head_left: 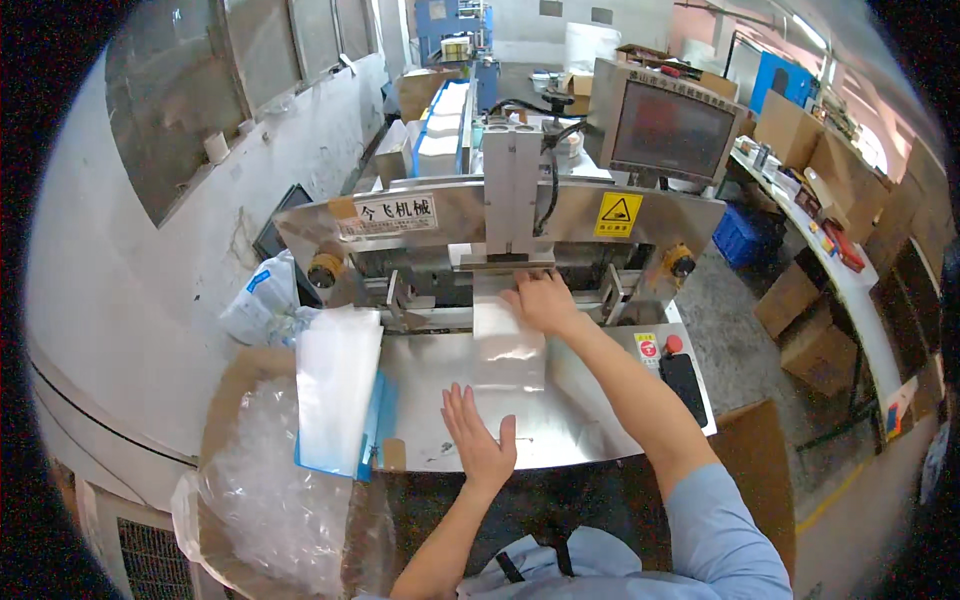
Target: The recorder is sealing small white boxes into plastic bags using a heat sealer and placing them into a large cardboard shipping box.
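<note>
A clear plastic bag point(508, 345) lies flat on the steel worktop point(425, 375) of a bench machine, its far end beneath the machine's horizontal metal bar point(508, 262). My right hand point(545, 302) rests on the bag's far right part, palm down, thumb apart from the fingers and fingertips close to the bar. Nearer to me, my left hand point(482, 445) hovers at the worktop's front, fingers stretched out and nothing in it. To its left, a stack of flat clear bags point(338, 385) lies on a blue holder point(378, 425).
An open carton point(225, 425) of loose clear bags stands at the left. On the worktop's right are a red button point(673, 344) and a black phone-like slab point(684, 388). A monitor point(672, 125) stands behind the machine. Cartons point(815, 335) sit below the right-hand bench point(850, 290).
</note>
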The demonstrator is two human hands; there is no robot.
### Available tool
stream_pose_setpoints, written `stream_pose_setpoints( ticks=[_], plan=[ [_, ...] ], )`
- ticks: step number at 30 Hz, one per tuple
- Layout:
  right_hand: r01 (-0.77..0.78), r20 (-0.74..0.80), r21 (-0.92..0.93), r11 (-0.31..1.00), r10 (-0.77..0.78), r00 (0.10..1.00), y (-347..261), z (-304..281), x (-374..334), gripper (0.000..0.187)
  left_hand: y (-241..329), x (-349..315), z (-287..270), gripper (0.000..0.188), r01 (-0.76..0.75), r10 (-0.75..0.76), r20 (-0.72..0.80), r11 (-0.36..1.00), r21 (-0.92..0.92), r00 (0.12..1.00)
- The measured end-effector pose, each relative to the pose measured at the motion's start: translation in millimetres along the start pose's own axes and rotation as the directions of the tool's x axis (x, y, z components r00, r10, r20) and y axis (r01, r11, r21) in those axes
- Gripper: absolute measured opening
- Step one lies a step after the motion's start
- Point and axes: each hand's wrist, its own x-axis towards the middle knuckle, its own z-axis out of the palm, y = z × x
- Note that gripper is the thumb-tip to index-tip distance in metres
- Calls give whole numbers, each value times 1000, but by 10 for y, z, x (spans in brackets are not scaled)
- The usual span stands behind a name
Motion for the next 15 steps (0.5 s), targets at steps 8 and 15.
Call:
stream_pose_setpoints(
  ticks=[8,15],
  plan=[
    [157,-395,430,889,28,918,-11,-148,-475,50,-46,-12,3,74,23,-25,-47,998,-55,999],
    [-250,69,705,664,286,956,-118,-128,-1508,60,-62,-1,25,71,18,-19,-15,996,-83,1000]
  ],
)
